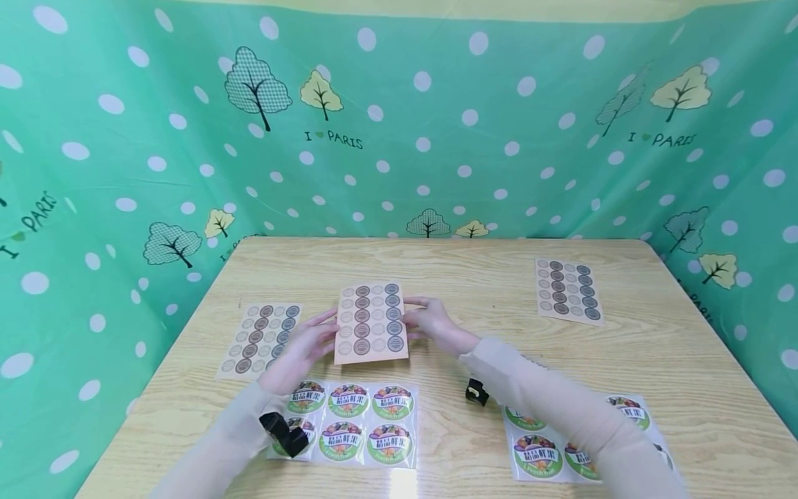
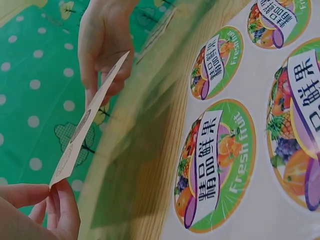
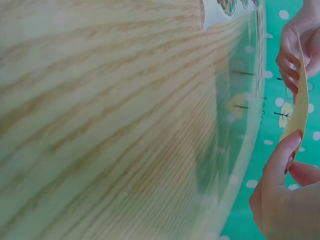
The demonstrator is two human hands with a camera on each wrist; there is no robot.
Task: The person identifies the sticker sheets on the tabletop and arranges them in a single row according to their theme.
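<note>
A tan sheet of round stickers (image 1: pixel 370 322), in columns of brown, pale and dark grey circles, is held up above the table between both hands. My left hand (image 1: pixel 304 351) pinches its left edge; in the left wrist view the thumb and fingers (image 2: pixel 64 210) close on the sheet's near end. On the opposite edge, my right hand (image 1: pixel 436 324) pinches the sheet between thumb and fingers. Seen edge-on in the right wrist view, the sheet (image 3: pixel 301 107) bends slightly. A white sheet of fruit stickers (image 1: pixel 368 424) lies below the hands, partly covered by the left forearm.
Another tan sticker sheet (image 1: pixel 255 339) lies at the left, near the left hand. A similar sheet (image 1: pixel 569 291) lies at the back right. The right forearm crosses over a second fruit sticker sheet (image 1: pixel 539 457). A green dotted cloth (image 1: pixel 399 125) hangs behind the wooden table (image 1: pixel 474 270).
</note>
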